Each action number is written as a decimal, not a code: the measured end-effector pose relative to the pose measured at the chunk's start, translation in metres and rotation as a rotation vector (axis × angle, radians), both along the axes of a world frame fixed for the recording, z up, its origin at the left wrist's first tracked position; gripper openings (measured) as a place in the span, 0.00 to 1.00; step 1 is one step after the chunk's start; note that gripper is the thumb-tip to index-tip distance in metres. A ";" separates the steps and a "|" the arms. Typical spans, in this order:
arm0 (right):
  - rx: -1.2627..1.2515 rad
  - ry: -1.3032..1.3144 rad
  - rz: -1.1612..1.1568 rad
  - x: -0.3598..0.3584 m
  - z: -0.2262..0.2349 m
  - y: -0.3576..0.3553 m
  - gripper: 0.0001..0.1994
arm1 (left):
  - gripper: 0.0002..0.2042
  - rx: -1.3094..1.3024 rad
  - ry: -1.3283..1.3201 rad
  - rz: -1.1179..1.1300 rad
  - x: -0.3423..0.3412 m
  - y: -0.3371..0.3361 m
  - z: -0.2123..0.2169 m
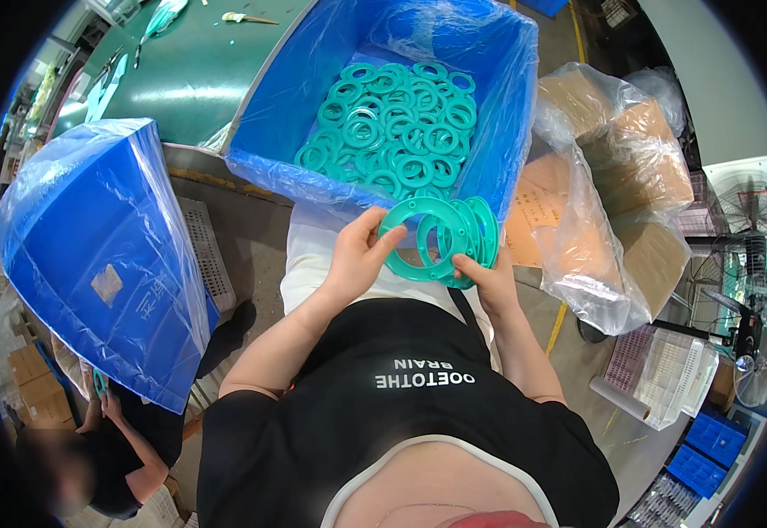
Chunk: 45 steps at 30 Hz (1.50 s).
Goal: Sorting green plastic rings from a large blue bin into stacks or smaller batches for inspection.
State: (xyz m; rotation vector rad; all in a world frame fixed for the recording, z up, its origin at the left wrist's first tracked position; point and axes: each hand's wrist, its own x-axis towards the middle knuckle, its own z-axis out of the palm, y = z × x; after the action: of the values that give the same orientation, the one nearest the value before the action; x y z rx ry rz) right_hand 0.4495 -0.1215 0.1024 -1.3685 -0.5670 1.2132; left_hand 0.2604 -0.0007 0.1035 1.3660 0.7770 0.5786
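Observation:
Several turquoise plastic rings (pixel 425 205) are held up in front of my body, fanned out one behind another. My left hand (pixel 359 253) pinches the left rim of the front ring between thumb and fingers. At the lower right of the bunch, my right hand (pixel 494 286) is closed, its thumb on the front and its fingers mostly hidden behind the rings. Just beyond my hands stands a large blue bin (pixel 271 141) lined with clear plastic. A heap of loose turquoise rings (pixel 392 132) lies inside it.
Left of me is another blue bin (pixel 76 229) in clear plastic, with a co-worker's hands (pixel 106 409) holding something turquoise near it. A green table (pixel 208 79) carries a brush (pixel 250 18). Plastic-wrapped cardboard boxes (pixel 639 167) stand right, near a white crate (pixel 665 370) and fans (pixel 757 352).

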 end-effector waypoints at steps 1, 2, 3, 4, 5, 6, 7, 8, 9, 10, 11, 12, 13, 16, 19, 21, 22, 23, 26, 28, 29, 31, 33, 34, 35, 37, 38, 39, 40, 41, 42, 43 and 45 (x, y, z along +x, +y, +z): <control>-0.020 -0.015 -0.010 -0.001 0.000 0.001 0.11 | 0.09 0.388 0.112 0.057 0.001 0.000 0.001; -0.011 0.017 0.003 -0.001 0.003 0.001 0.10 | 0.09 0.390 0.107 0.049 0.003 0.004 -0.002; -0.009 0.014 -0.006 0.001 0.005 0.000 0.10 | 0.09 0.656 0.092 0.096 0.003 0.009 -0.008; -0.027 0.005 0.019 0.004 0.006 0.000 0.10 | 0.10 0.922 0.073 0.147 0.005 0.014 -0.008; -0.046 -0.004 0.044 0.007 0.009 0.000 0.11 | 0.10 0.924 0.065 0.140 0.005 0.012 -0.007; -0.065 -0.082 0.034 0.016 0.015 -0.002 0.12 | 0.11 0.656 0.027 0.139 0.004 0.007 -0.003; 0.004 -0.079 -0.074 0.028 0.019 -0.004 0.14 | 0.11 0.388 -0.007 0.137 0.002 0.005 0.000; 0.072 -0.075 -0.184 0.038 0.028 -0.001 0.15 | 0.11 0.389 -0.008 0.129 -0.002 0.012 0.000; 0.142 0.125 -0.377 0.048 0.043 0.002 0.16 | 0.11 -0.026 -0.293 0.079 -0.008 0.025 0.000; 0.214 0.327 -0.559 0.057 0.060 0.009 0.16 | 0.10 -0.443 -0.570 0.032 -0.011 0.033 -0.001; 0.216 0.321 -0.561 0.075 0.053 0.005 0.16 | 0.10 -0.444 -0.576 0.028 -0.008 0.031 -0.001; 0.438 0.445 -0.509 0.097 0.038 -0.001 0.13 | 0.09 -0.518 -0.460 0.041 -0.005 0.028 -0.004; 0.660 0.569 -0.448 0.103 0.039 0.002 0.10 | 0.09 -0.587 -0.341 0.055 0.000 0.026 -0.007; 0.453 0.595 -0.337 0.080 0.021 0.001 0.09 | 0.08 -0.699 -0.329 -0.039 0.008 0.014 -0.015; 0.387 0.632 -0.094 0.046 0.009 0.007 0.08 | 0.09 -0.721 -0.318 -0.106 0.014 0.003 -0.012; 0.398 0.646 0.023 0.031 0.005 0.009 0.07 | 0.10 -0.517 -0.207 -0.087 0.018 0.001 -0.009; 0.388 0.611 0.094 0.027 0.003 0.012 0.07 | 0.12 -0.466 -0.176 -0.067 0.018 0.003 -0.010; 0.379 0.575 0.164 0.022 0.003 0.015 0.07 | 0.12 -0.468 -0.171 -0.057 0.015 0.006 -0.012; 0.190 0.412 0.096 0.012 0.002 0.017 0.08 | 0.13 -0.411 -0.171 -0.146 0.010 0.009 -0.008; 0.101 0.318 0.067 0.007 0.003 0.019 0.09 | 0.13 -0.337 -0.112 -0.112 0.008 0.009 0.002; 0.064 0.241 -0.037 0.004 0.006 0.021 0.10 | 0.13 -0.340 -0.113 -0.109 0.006 0.009 0.001; 0.025 0.161 -0.140 0.001 0.009 0.023 0.11 | 0.14 -0.408 -0.112 -0.063 0.002 0.012 0.000; 0.011 0.076 -0.170 0.001 0.009 0.023 0.11 | 0.13 -0.521 -0.233 -0.091 -0.001 0.012 -0.006; 0.011 0.074 -0.169 0.004 0.006 0.022 0.11 | 0.13 -0.630 -0.354 -0.120 -0.002 0.012 -0.007; 0.016 0.111 -0.168 0.008 -0.001 0.020 0.10 | 0.13 -0.629 -0.356 -0.119 -0.001 0.008 -0.006; 0.022 0.148 -0.167 0.008 -0.005 0.019 0.10 | 0.13 -0.258 -0.251 -0.155 0.004 -0.010 -0.003; 0.021 0.170 -0.186 0.005 -0.005 0.019 0.09 | 0.13 -0.284 -0.237 -0.175 0.004 -0.015 -0.002; 0.021 0.192 -0.205 0.002 -0.005 0.020 0.09 | 0.13 -0.283 -0.237 -0.175 0.004 -0.018 -0.004; 0.021 0.193 -0.205 -0.002 -0.004 0.020 0.09 | 0.12 -0.295 -0.273 -0.165 0.003 -0.020 -0.007; 0.023 0.172 -0.195 -0.006 -0.001 0.020 0.09 | 0.11 -0.308 -0.308 -0.156 0.003 -0.021 -0.009; 0.024 0.152 -0.185 -0.010 0.001 0.020 0.09 | 0.11 -0.308 -0.307 -0.155 0.003 -0.020 -0.010; 0.024 0.153 -0.183 -0.013 0.003 0.019 0.09 | 0.10 -0.371 -0.318 -0.103 0.005 -0.018 -0.010; 0.050 0.015 -0.158 -0.019 0.006 0.016 0.10 | 0.10 -0.432 -0.328 -0.050 0.006 -0.013 -0.015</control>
State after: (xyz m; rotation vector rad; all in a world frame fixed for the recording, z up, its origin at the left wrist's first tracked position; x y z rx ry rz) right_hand 0.4307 -0.1052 0.1084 -1.3355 -0.4663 1.0741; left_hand 0.2663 -0.0140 0.0885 0.8626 0.5578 0.5404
